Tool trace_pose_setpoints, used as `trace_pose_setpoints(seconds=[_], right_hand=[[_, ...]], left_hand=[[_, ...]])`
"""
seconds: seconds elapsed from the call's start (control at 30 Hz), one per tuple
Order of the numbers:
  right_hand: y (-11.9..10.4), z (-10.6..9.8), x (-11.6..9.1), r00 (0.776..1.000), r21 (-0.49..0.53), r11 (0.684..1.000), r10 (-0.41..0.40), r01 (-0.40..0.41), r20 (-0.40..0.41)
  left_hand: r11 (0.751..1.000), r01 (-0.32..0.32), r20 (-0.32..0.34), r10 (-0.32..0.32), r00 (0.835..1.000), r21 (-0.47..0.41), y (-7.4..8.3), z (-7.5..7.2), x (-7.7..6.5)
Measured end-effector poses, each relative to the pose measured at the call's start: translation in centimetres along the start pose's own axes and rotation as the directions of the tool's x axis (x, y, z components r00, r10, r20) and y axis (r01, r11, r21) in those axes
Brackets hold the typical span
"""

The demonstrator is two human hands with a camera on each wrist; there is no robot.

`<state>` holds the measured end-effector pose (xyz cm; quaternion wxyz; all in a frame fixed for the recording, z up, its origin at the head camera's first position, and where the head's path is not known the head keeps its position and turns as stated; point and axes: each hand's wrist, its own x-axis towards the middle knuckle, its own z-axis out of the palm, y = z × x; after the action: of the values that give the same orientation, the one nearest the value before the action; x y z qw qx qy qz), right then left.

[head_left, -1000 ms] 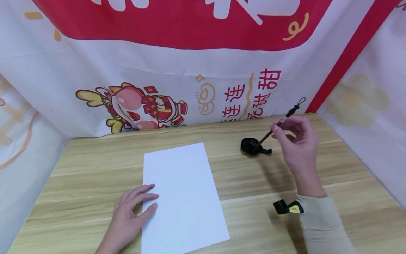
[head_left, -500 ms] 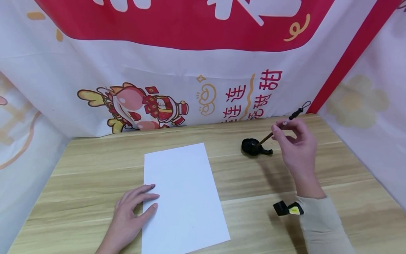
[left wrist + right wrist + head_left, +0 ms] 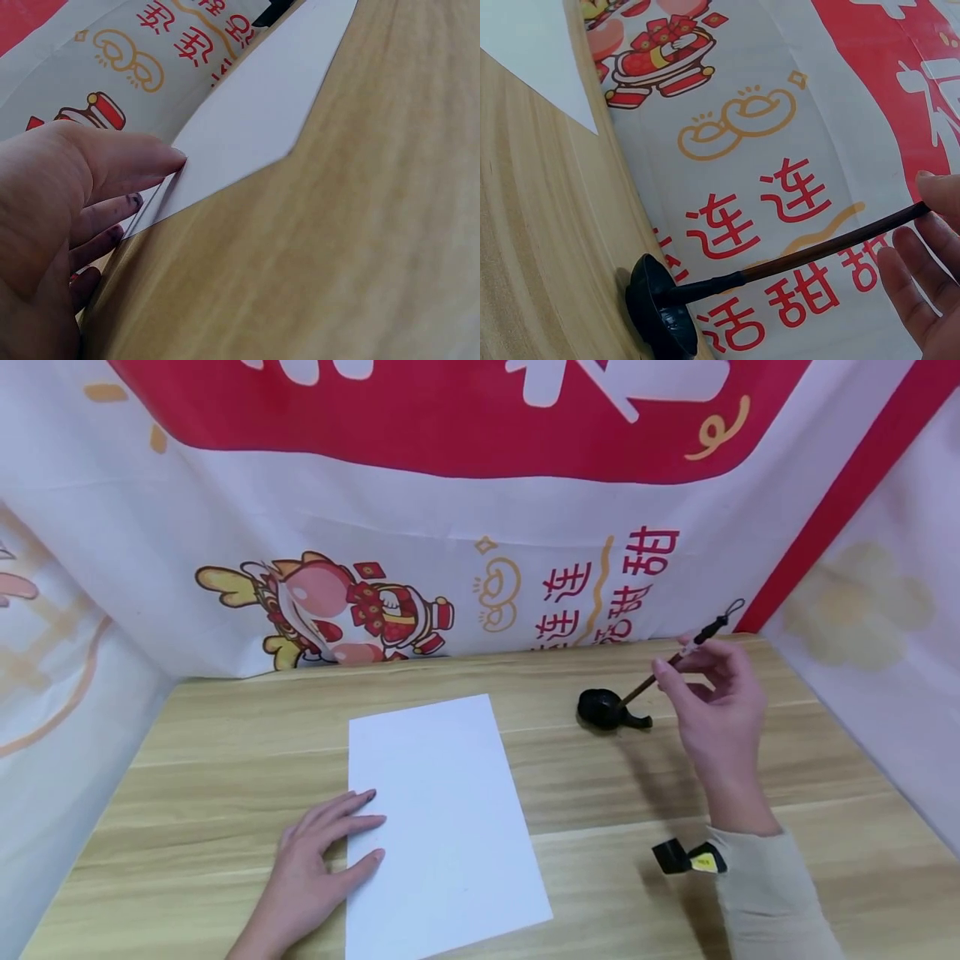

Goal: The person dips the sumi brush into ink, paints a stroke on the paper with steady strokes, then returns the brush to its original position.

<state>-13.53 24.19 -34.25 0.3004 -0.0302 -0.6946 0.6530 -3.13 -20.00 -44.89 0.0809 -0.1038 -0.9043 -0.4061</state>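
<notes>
In the head view my right hand (image 3: 720,718) pinches a brush (image 3: 647,687) with a brown handle and a hanging loop at its top. The brush slants down to the left, and its tip is inside a small black ink dish (image 3: 600,710). The right wrist view shows the dark dish (image 3: 664,311) with the brush's lower end (image 3: 712,287) in it; the bristles are hidden. My left hand (image 3: 311,860) rests on the left edge of a white sheet of paper (image 3: 442,827), fingers spread. Dark stains mark some fingertips in the left wrist view.
The paper and dish lie on a wood-grain table (image 3: 225,760). A printed cloth (image 3: 420,510) hangs along the back, with more cloth at both sides. A black wrist mount (image 3: 686,857) sits by the right sleeve (image 3: 772,885).
The whole head view has shifted slightly to the right. The brush has changed its slant a little, its tip staying in the dish. My left hand keeps its place on the paper.
</notes>
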Motion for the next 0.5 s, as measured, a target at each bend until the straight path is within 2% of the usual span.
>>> trace_pose_setpoints(seconds=[0.2,0.5], right_hand=[[-0.14,-0.34,-0.25,1.0,0.102,0.995,-0.015,0.014,0.003],[-0.03,0.3,-0.2,0.998,0.165,0.985,-0.061,0.055,0.03]], left_hand=[[1.0,-0.002,0.014,0.002,1.0,-0.001,0.03,0.19,0.24],[1.0,0.011,-0.004,-0.011,1.0,0.003,0.06,-0.13,-0.06]])
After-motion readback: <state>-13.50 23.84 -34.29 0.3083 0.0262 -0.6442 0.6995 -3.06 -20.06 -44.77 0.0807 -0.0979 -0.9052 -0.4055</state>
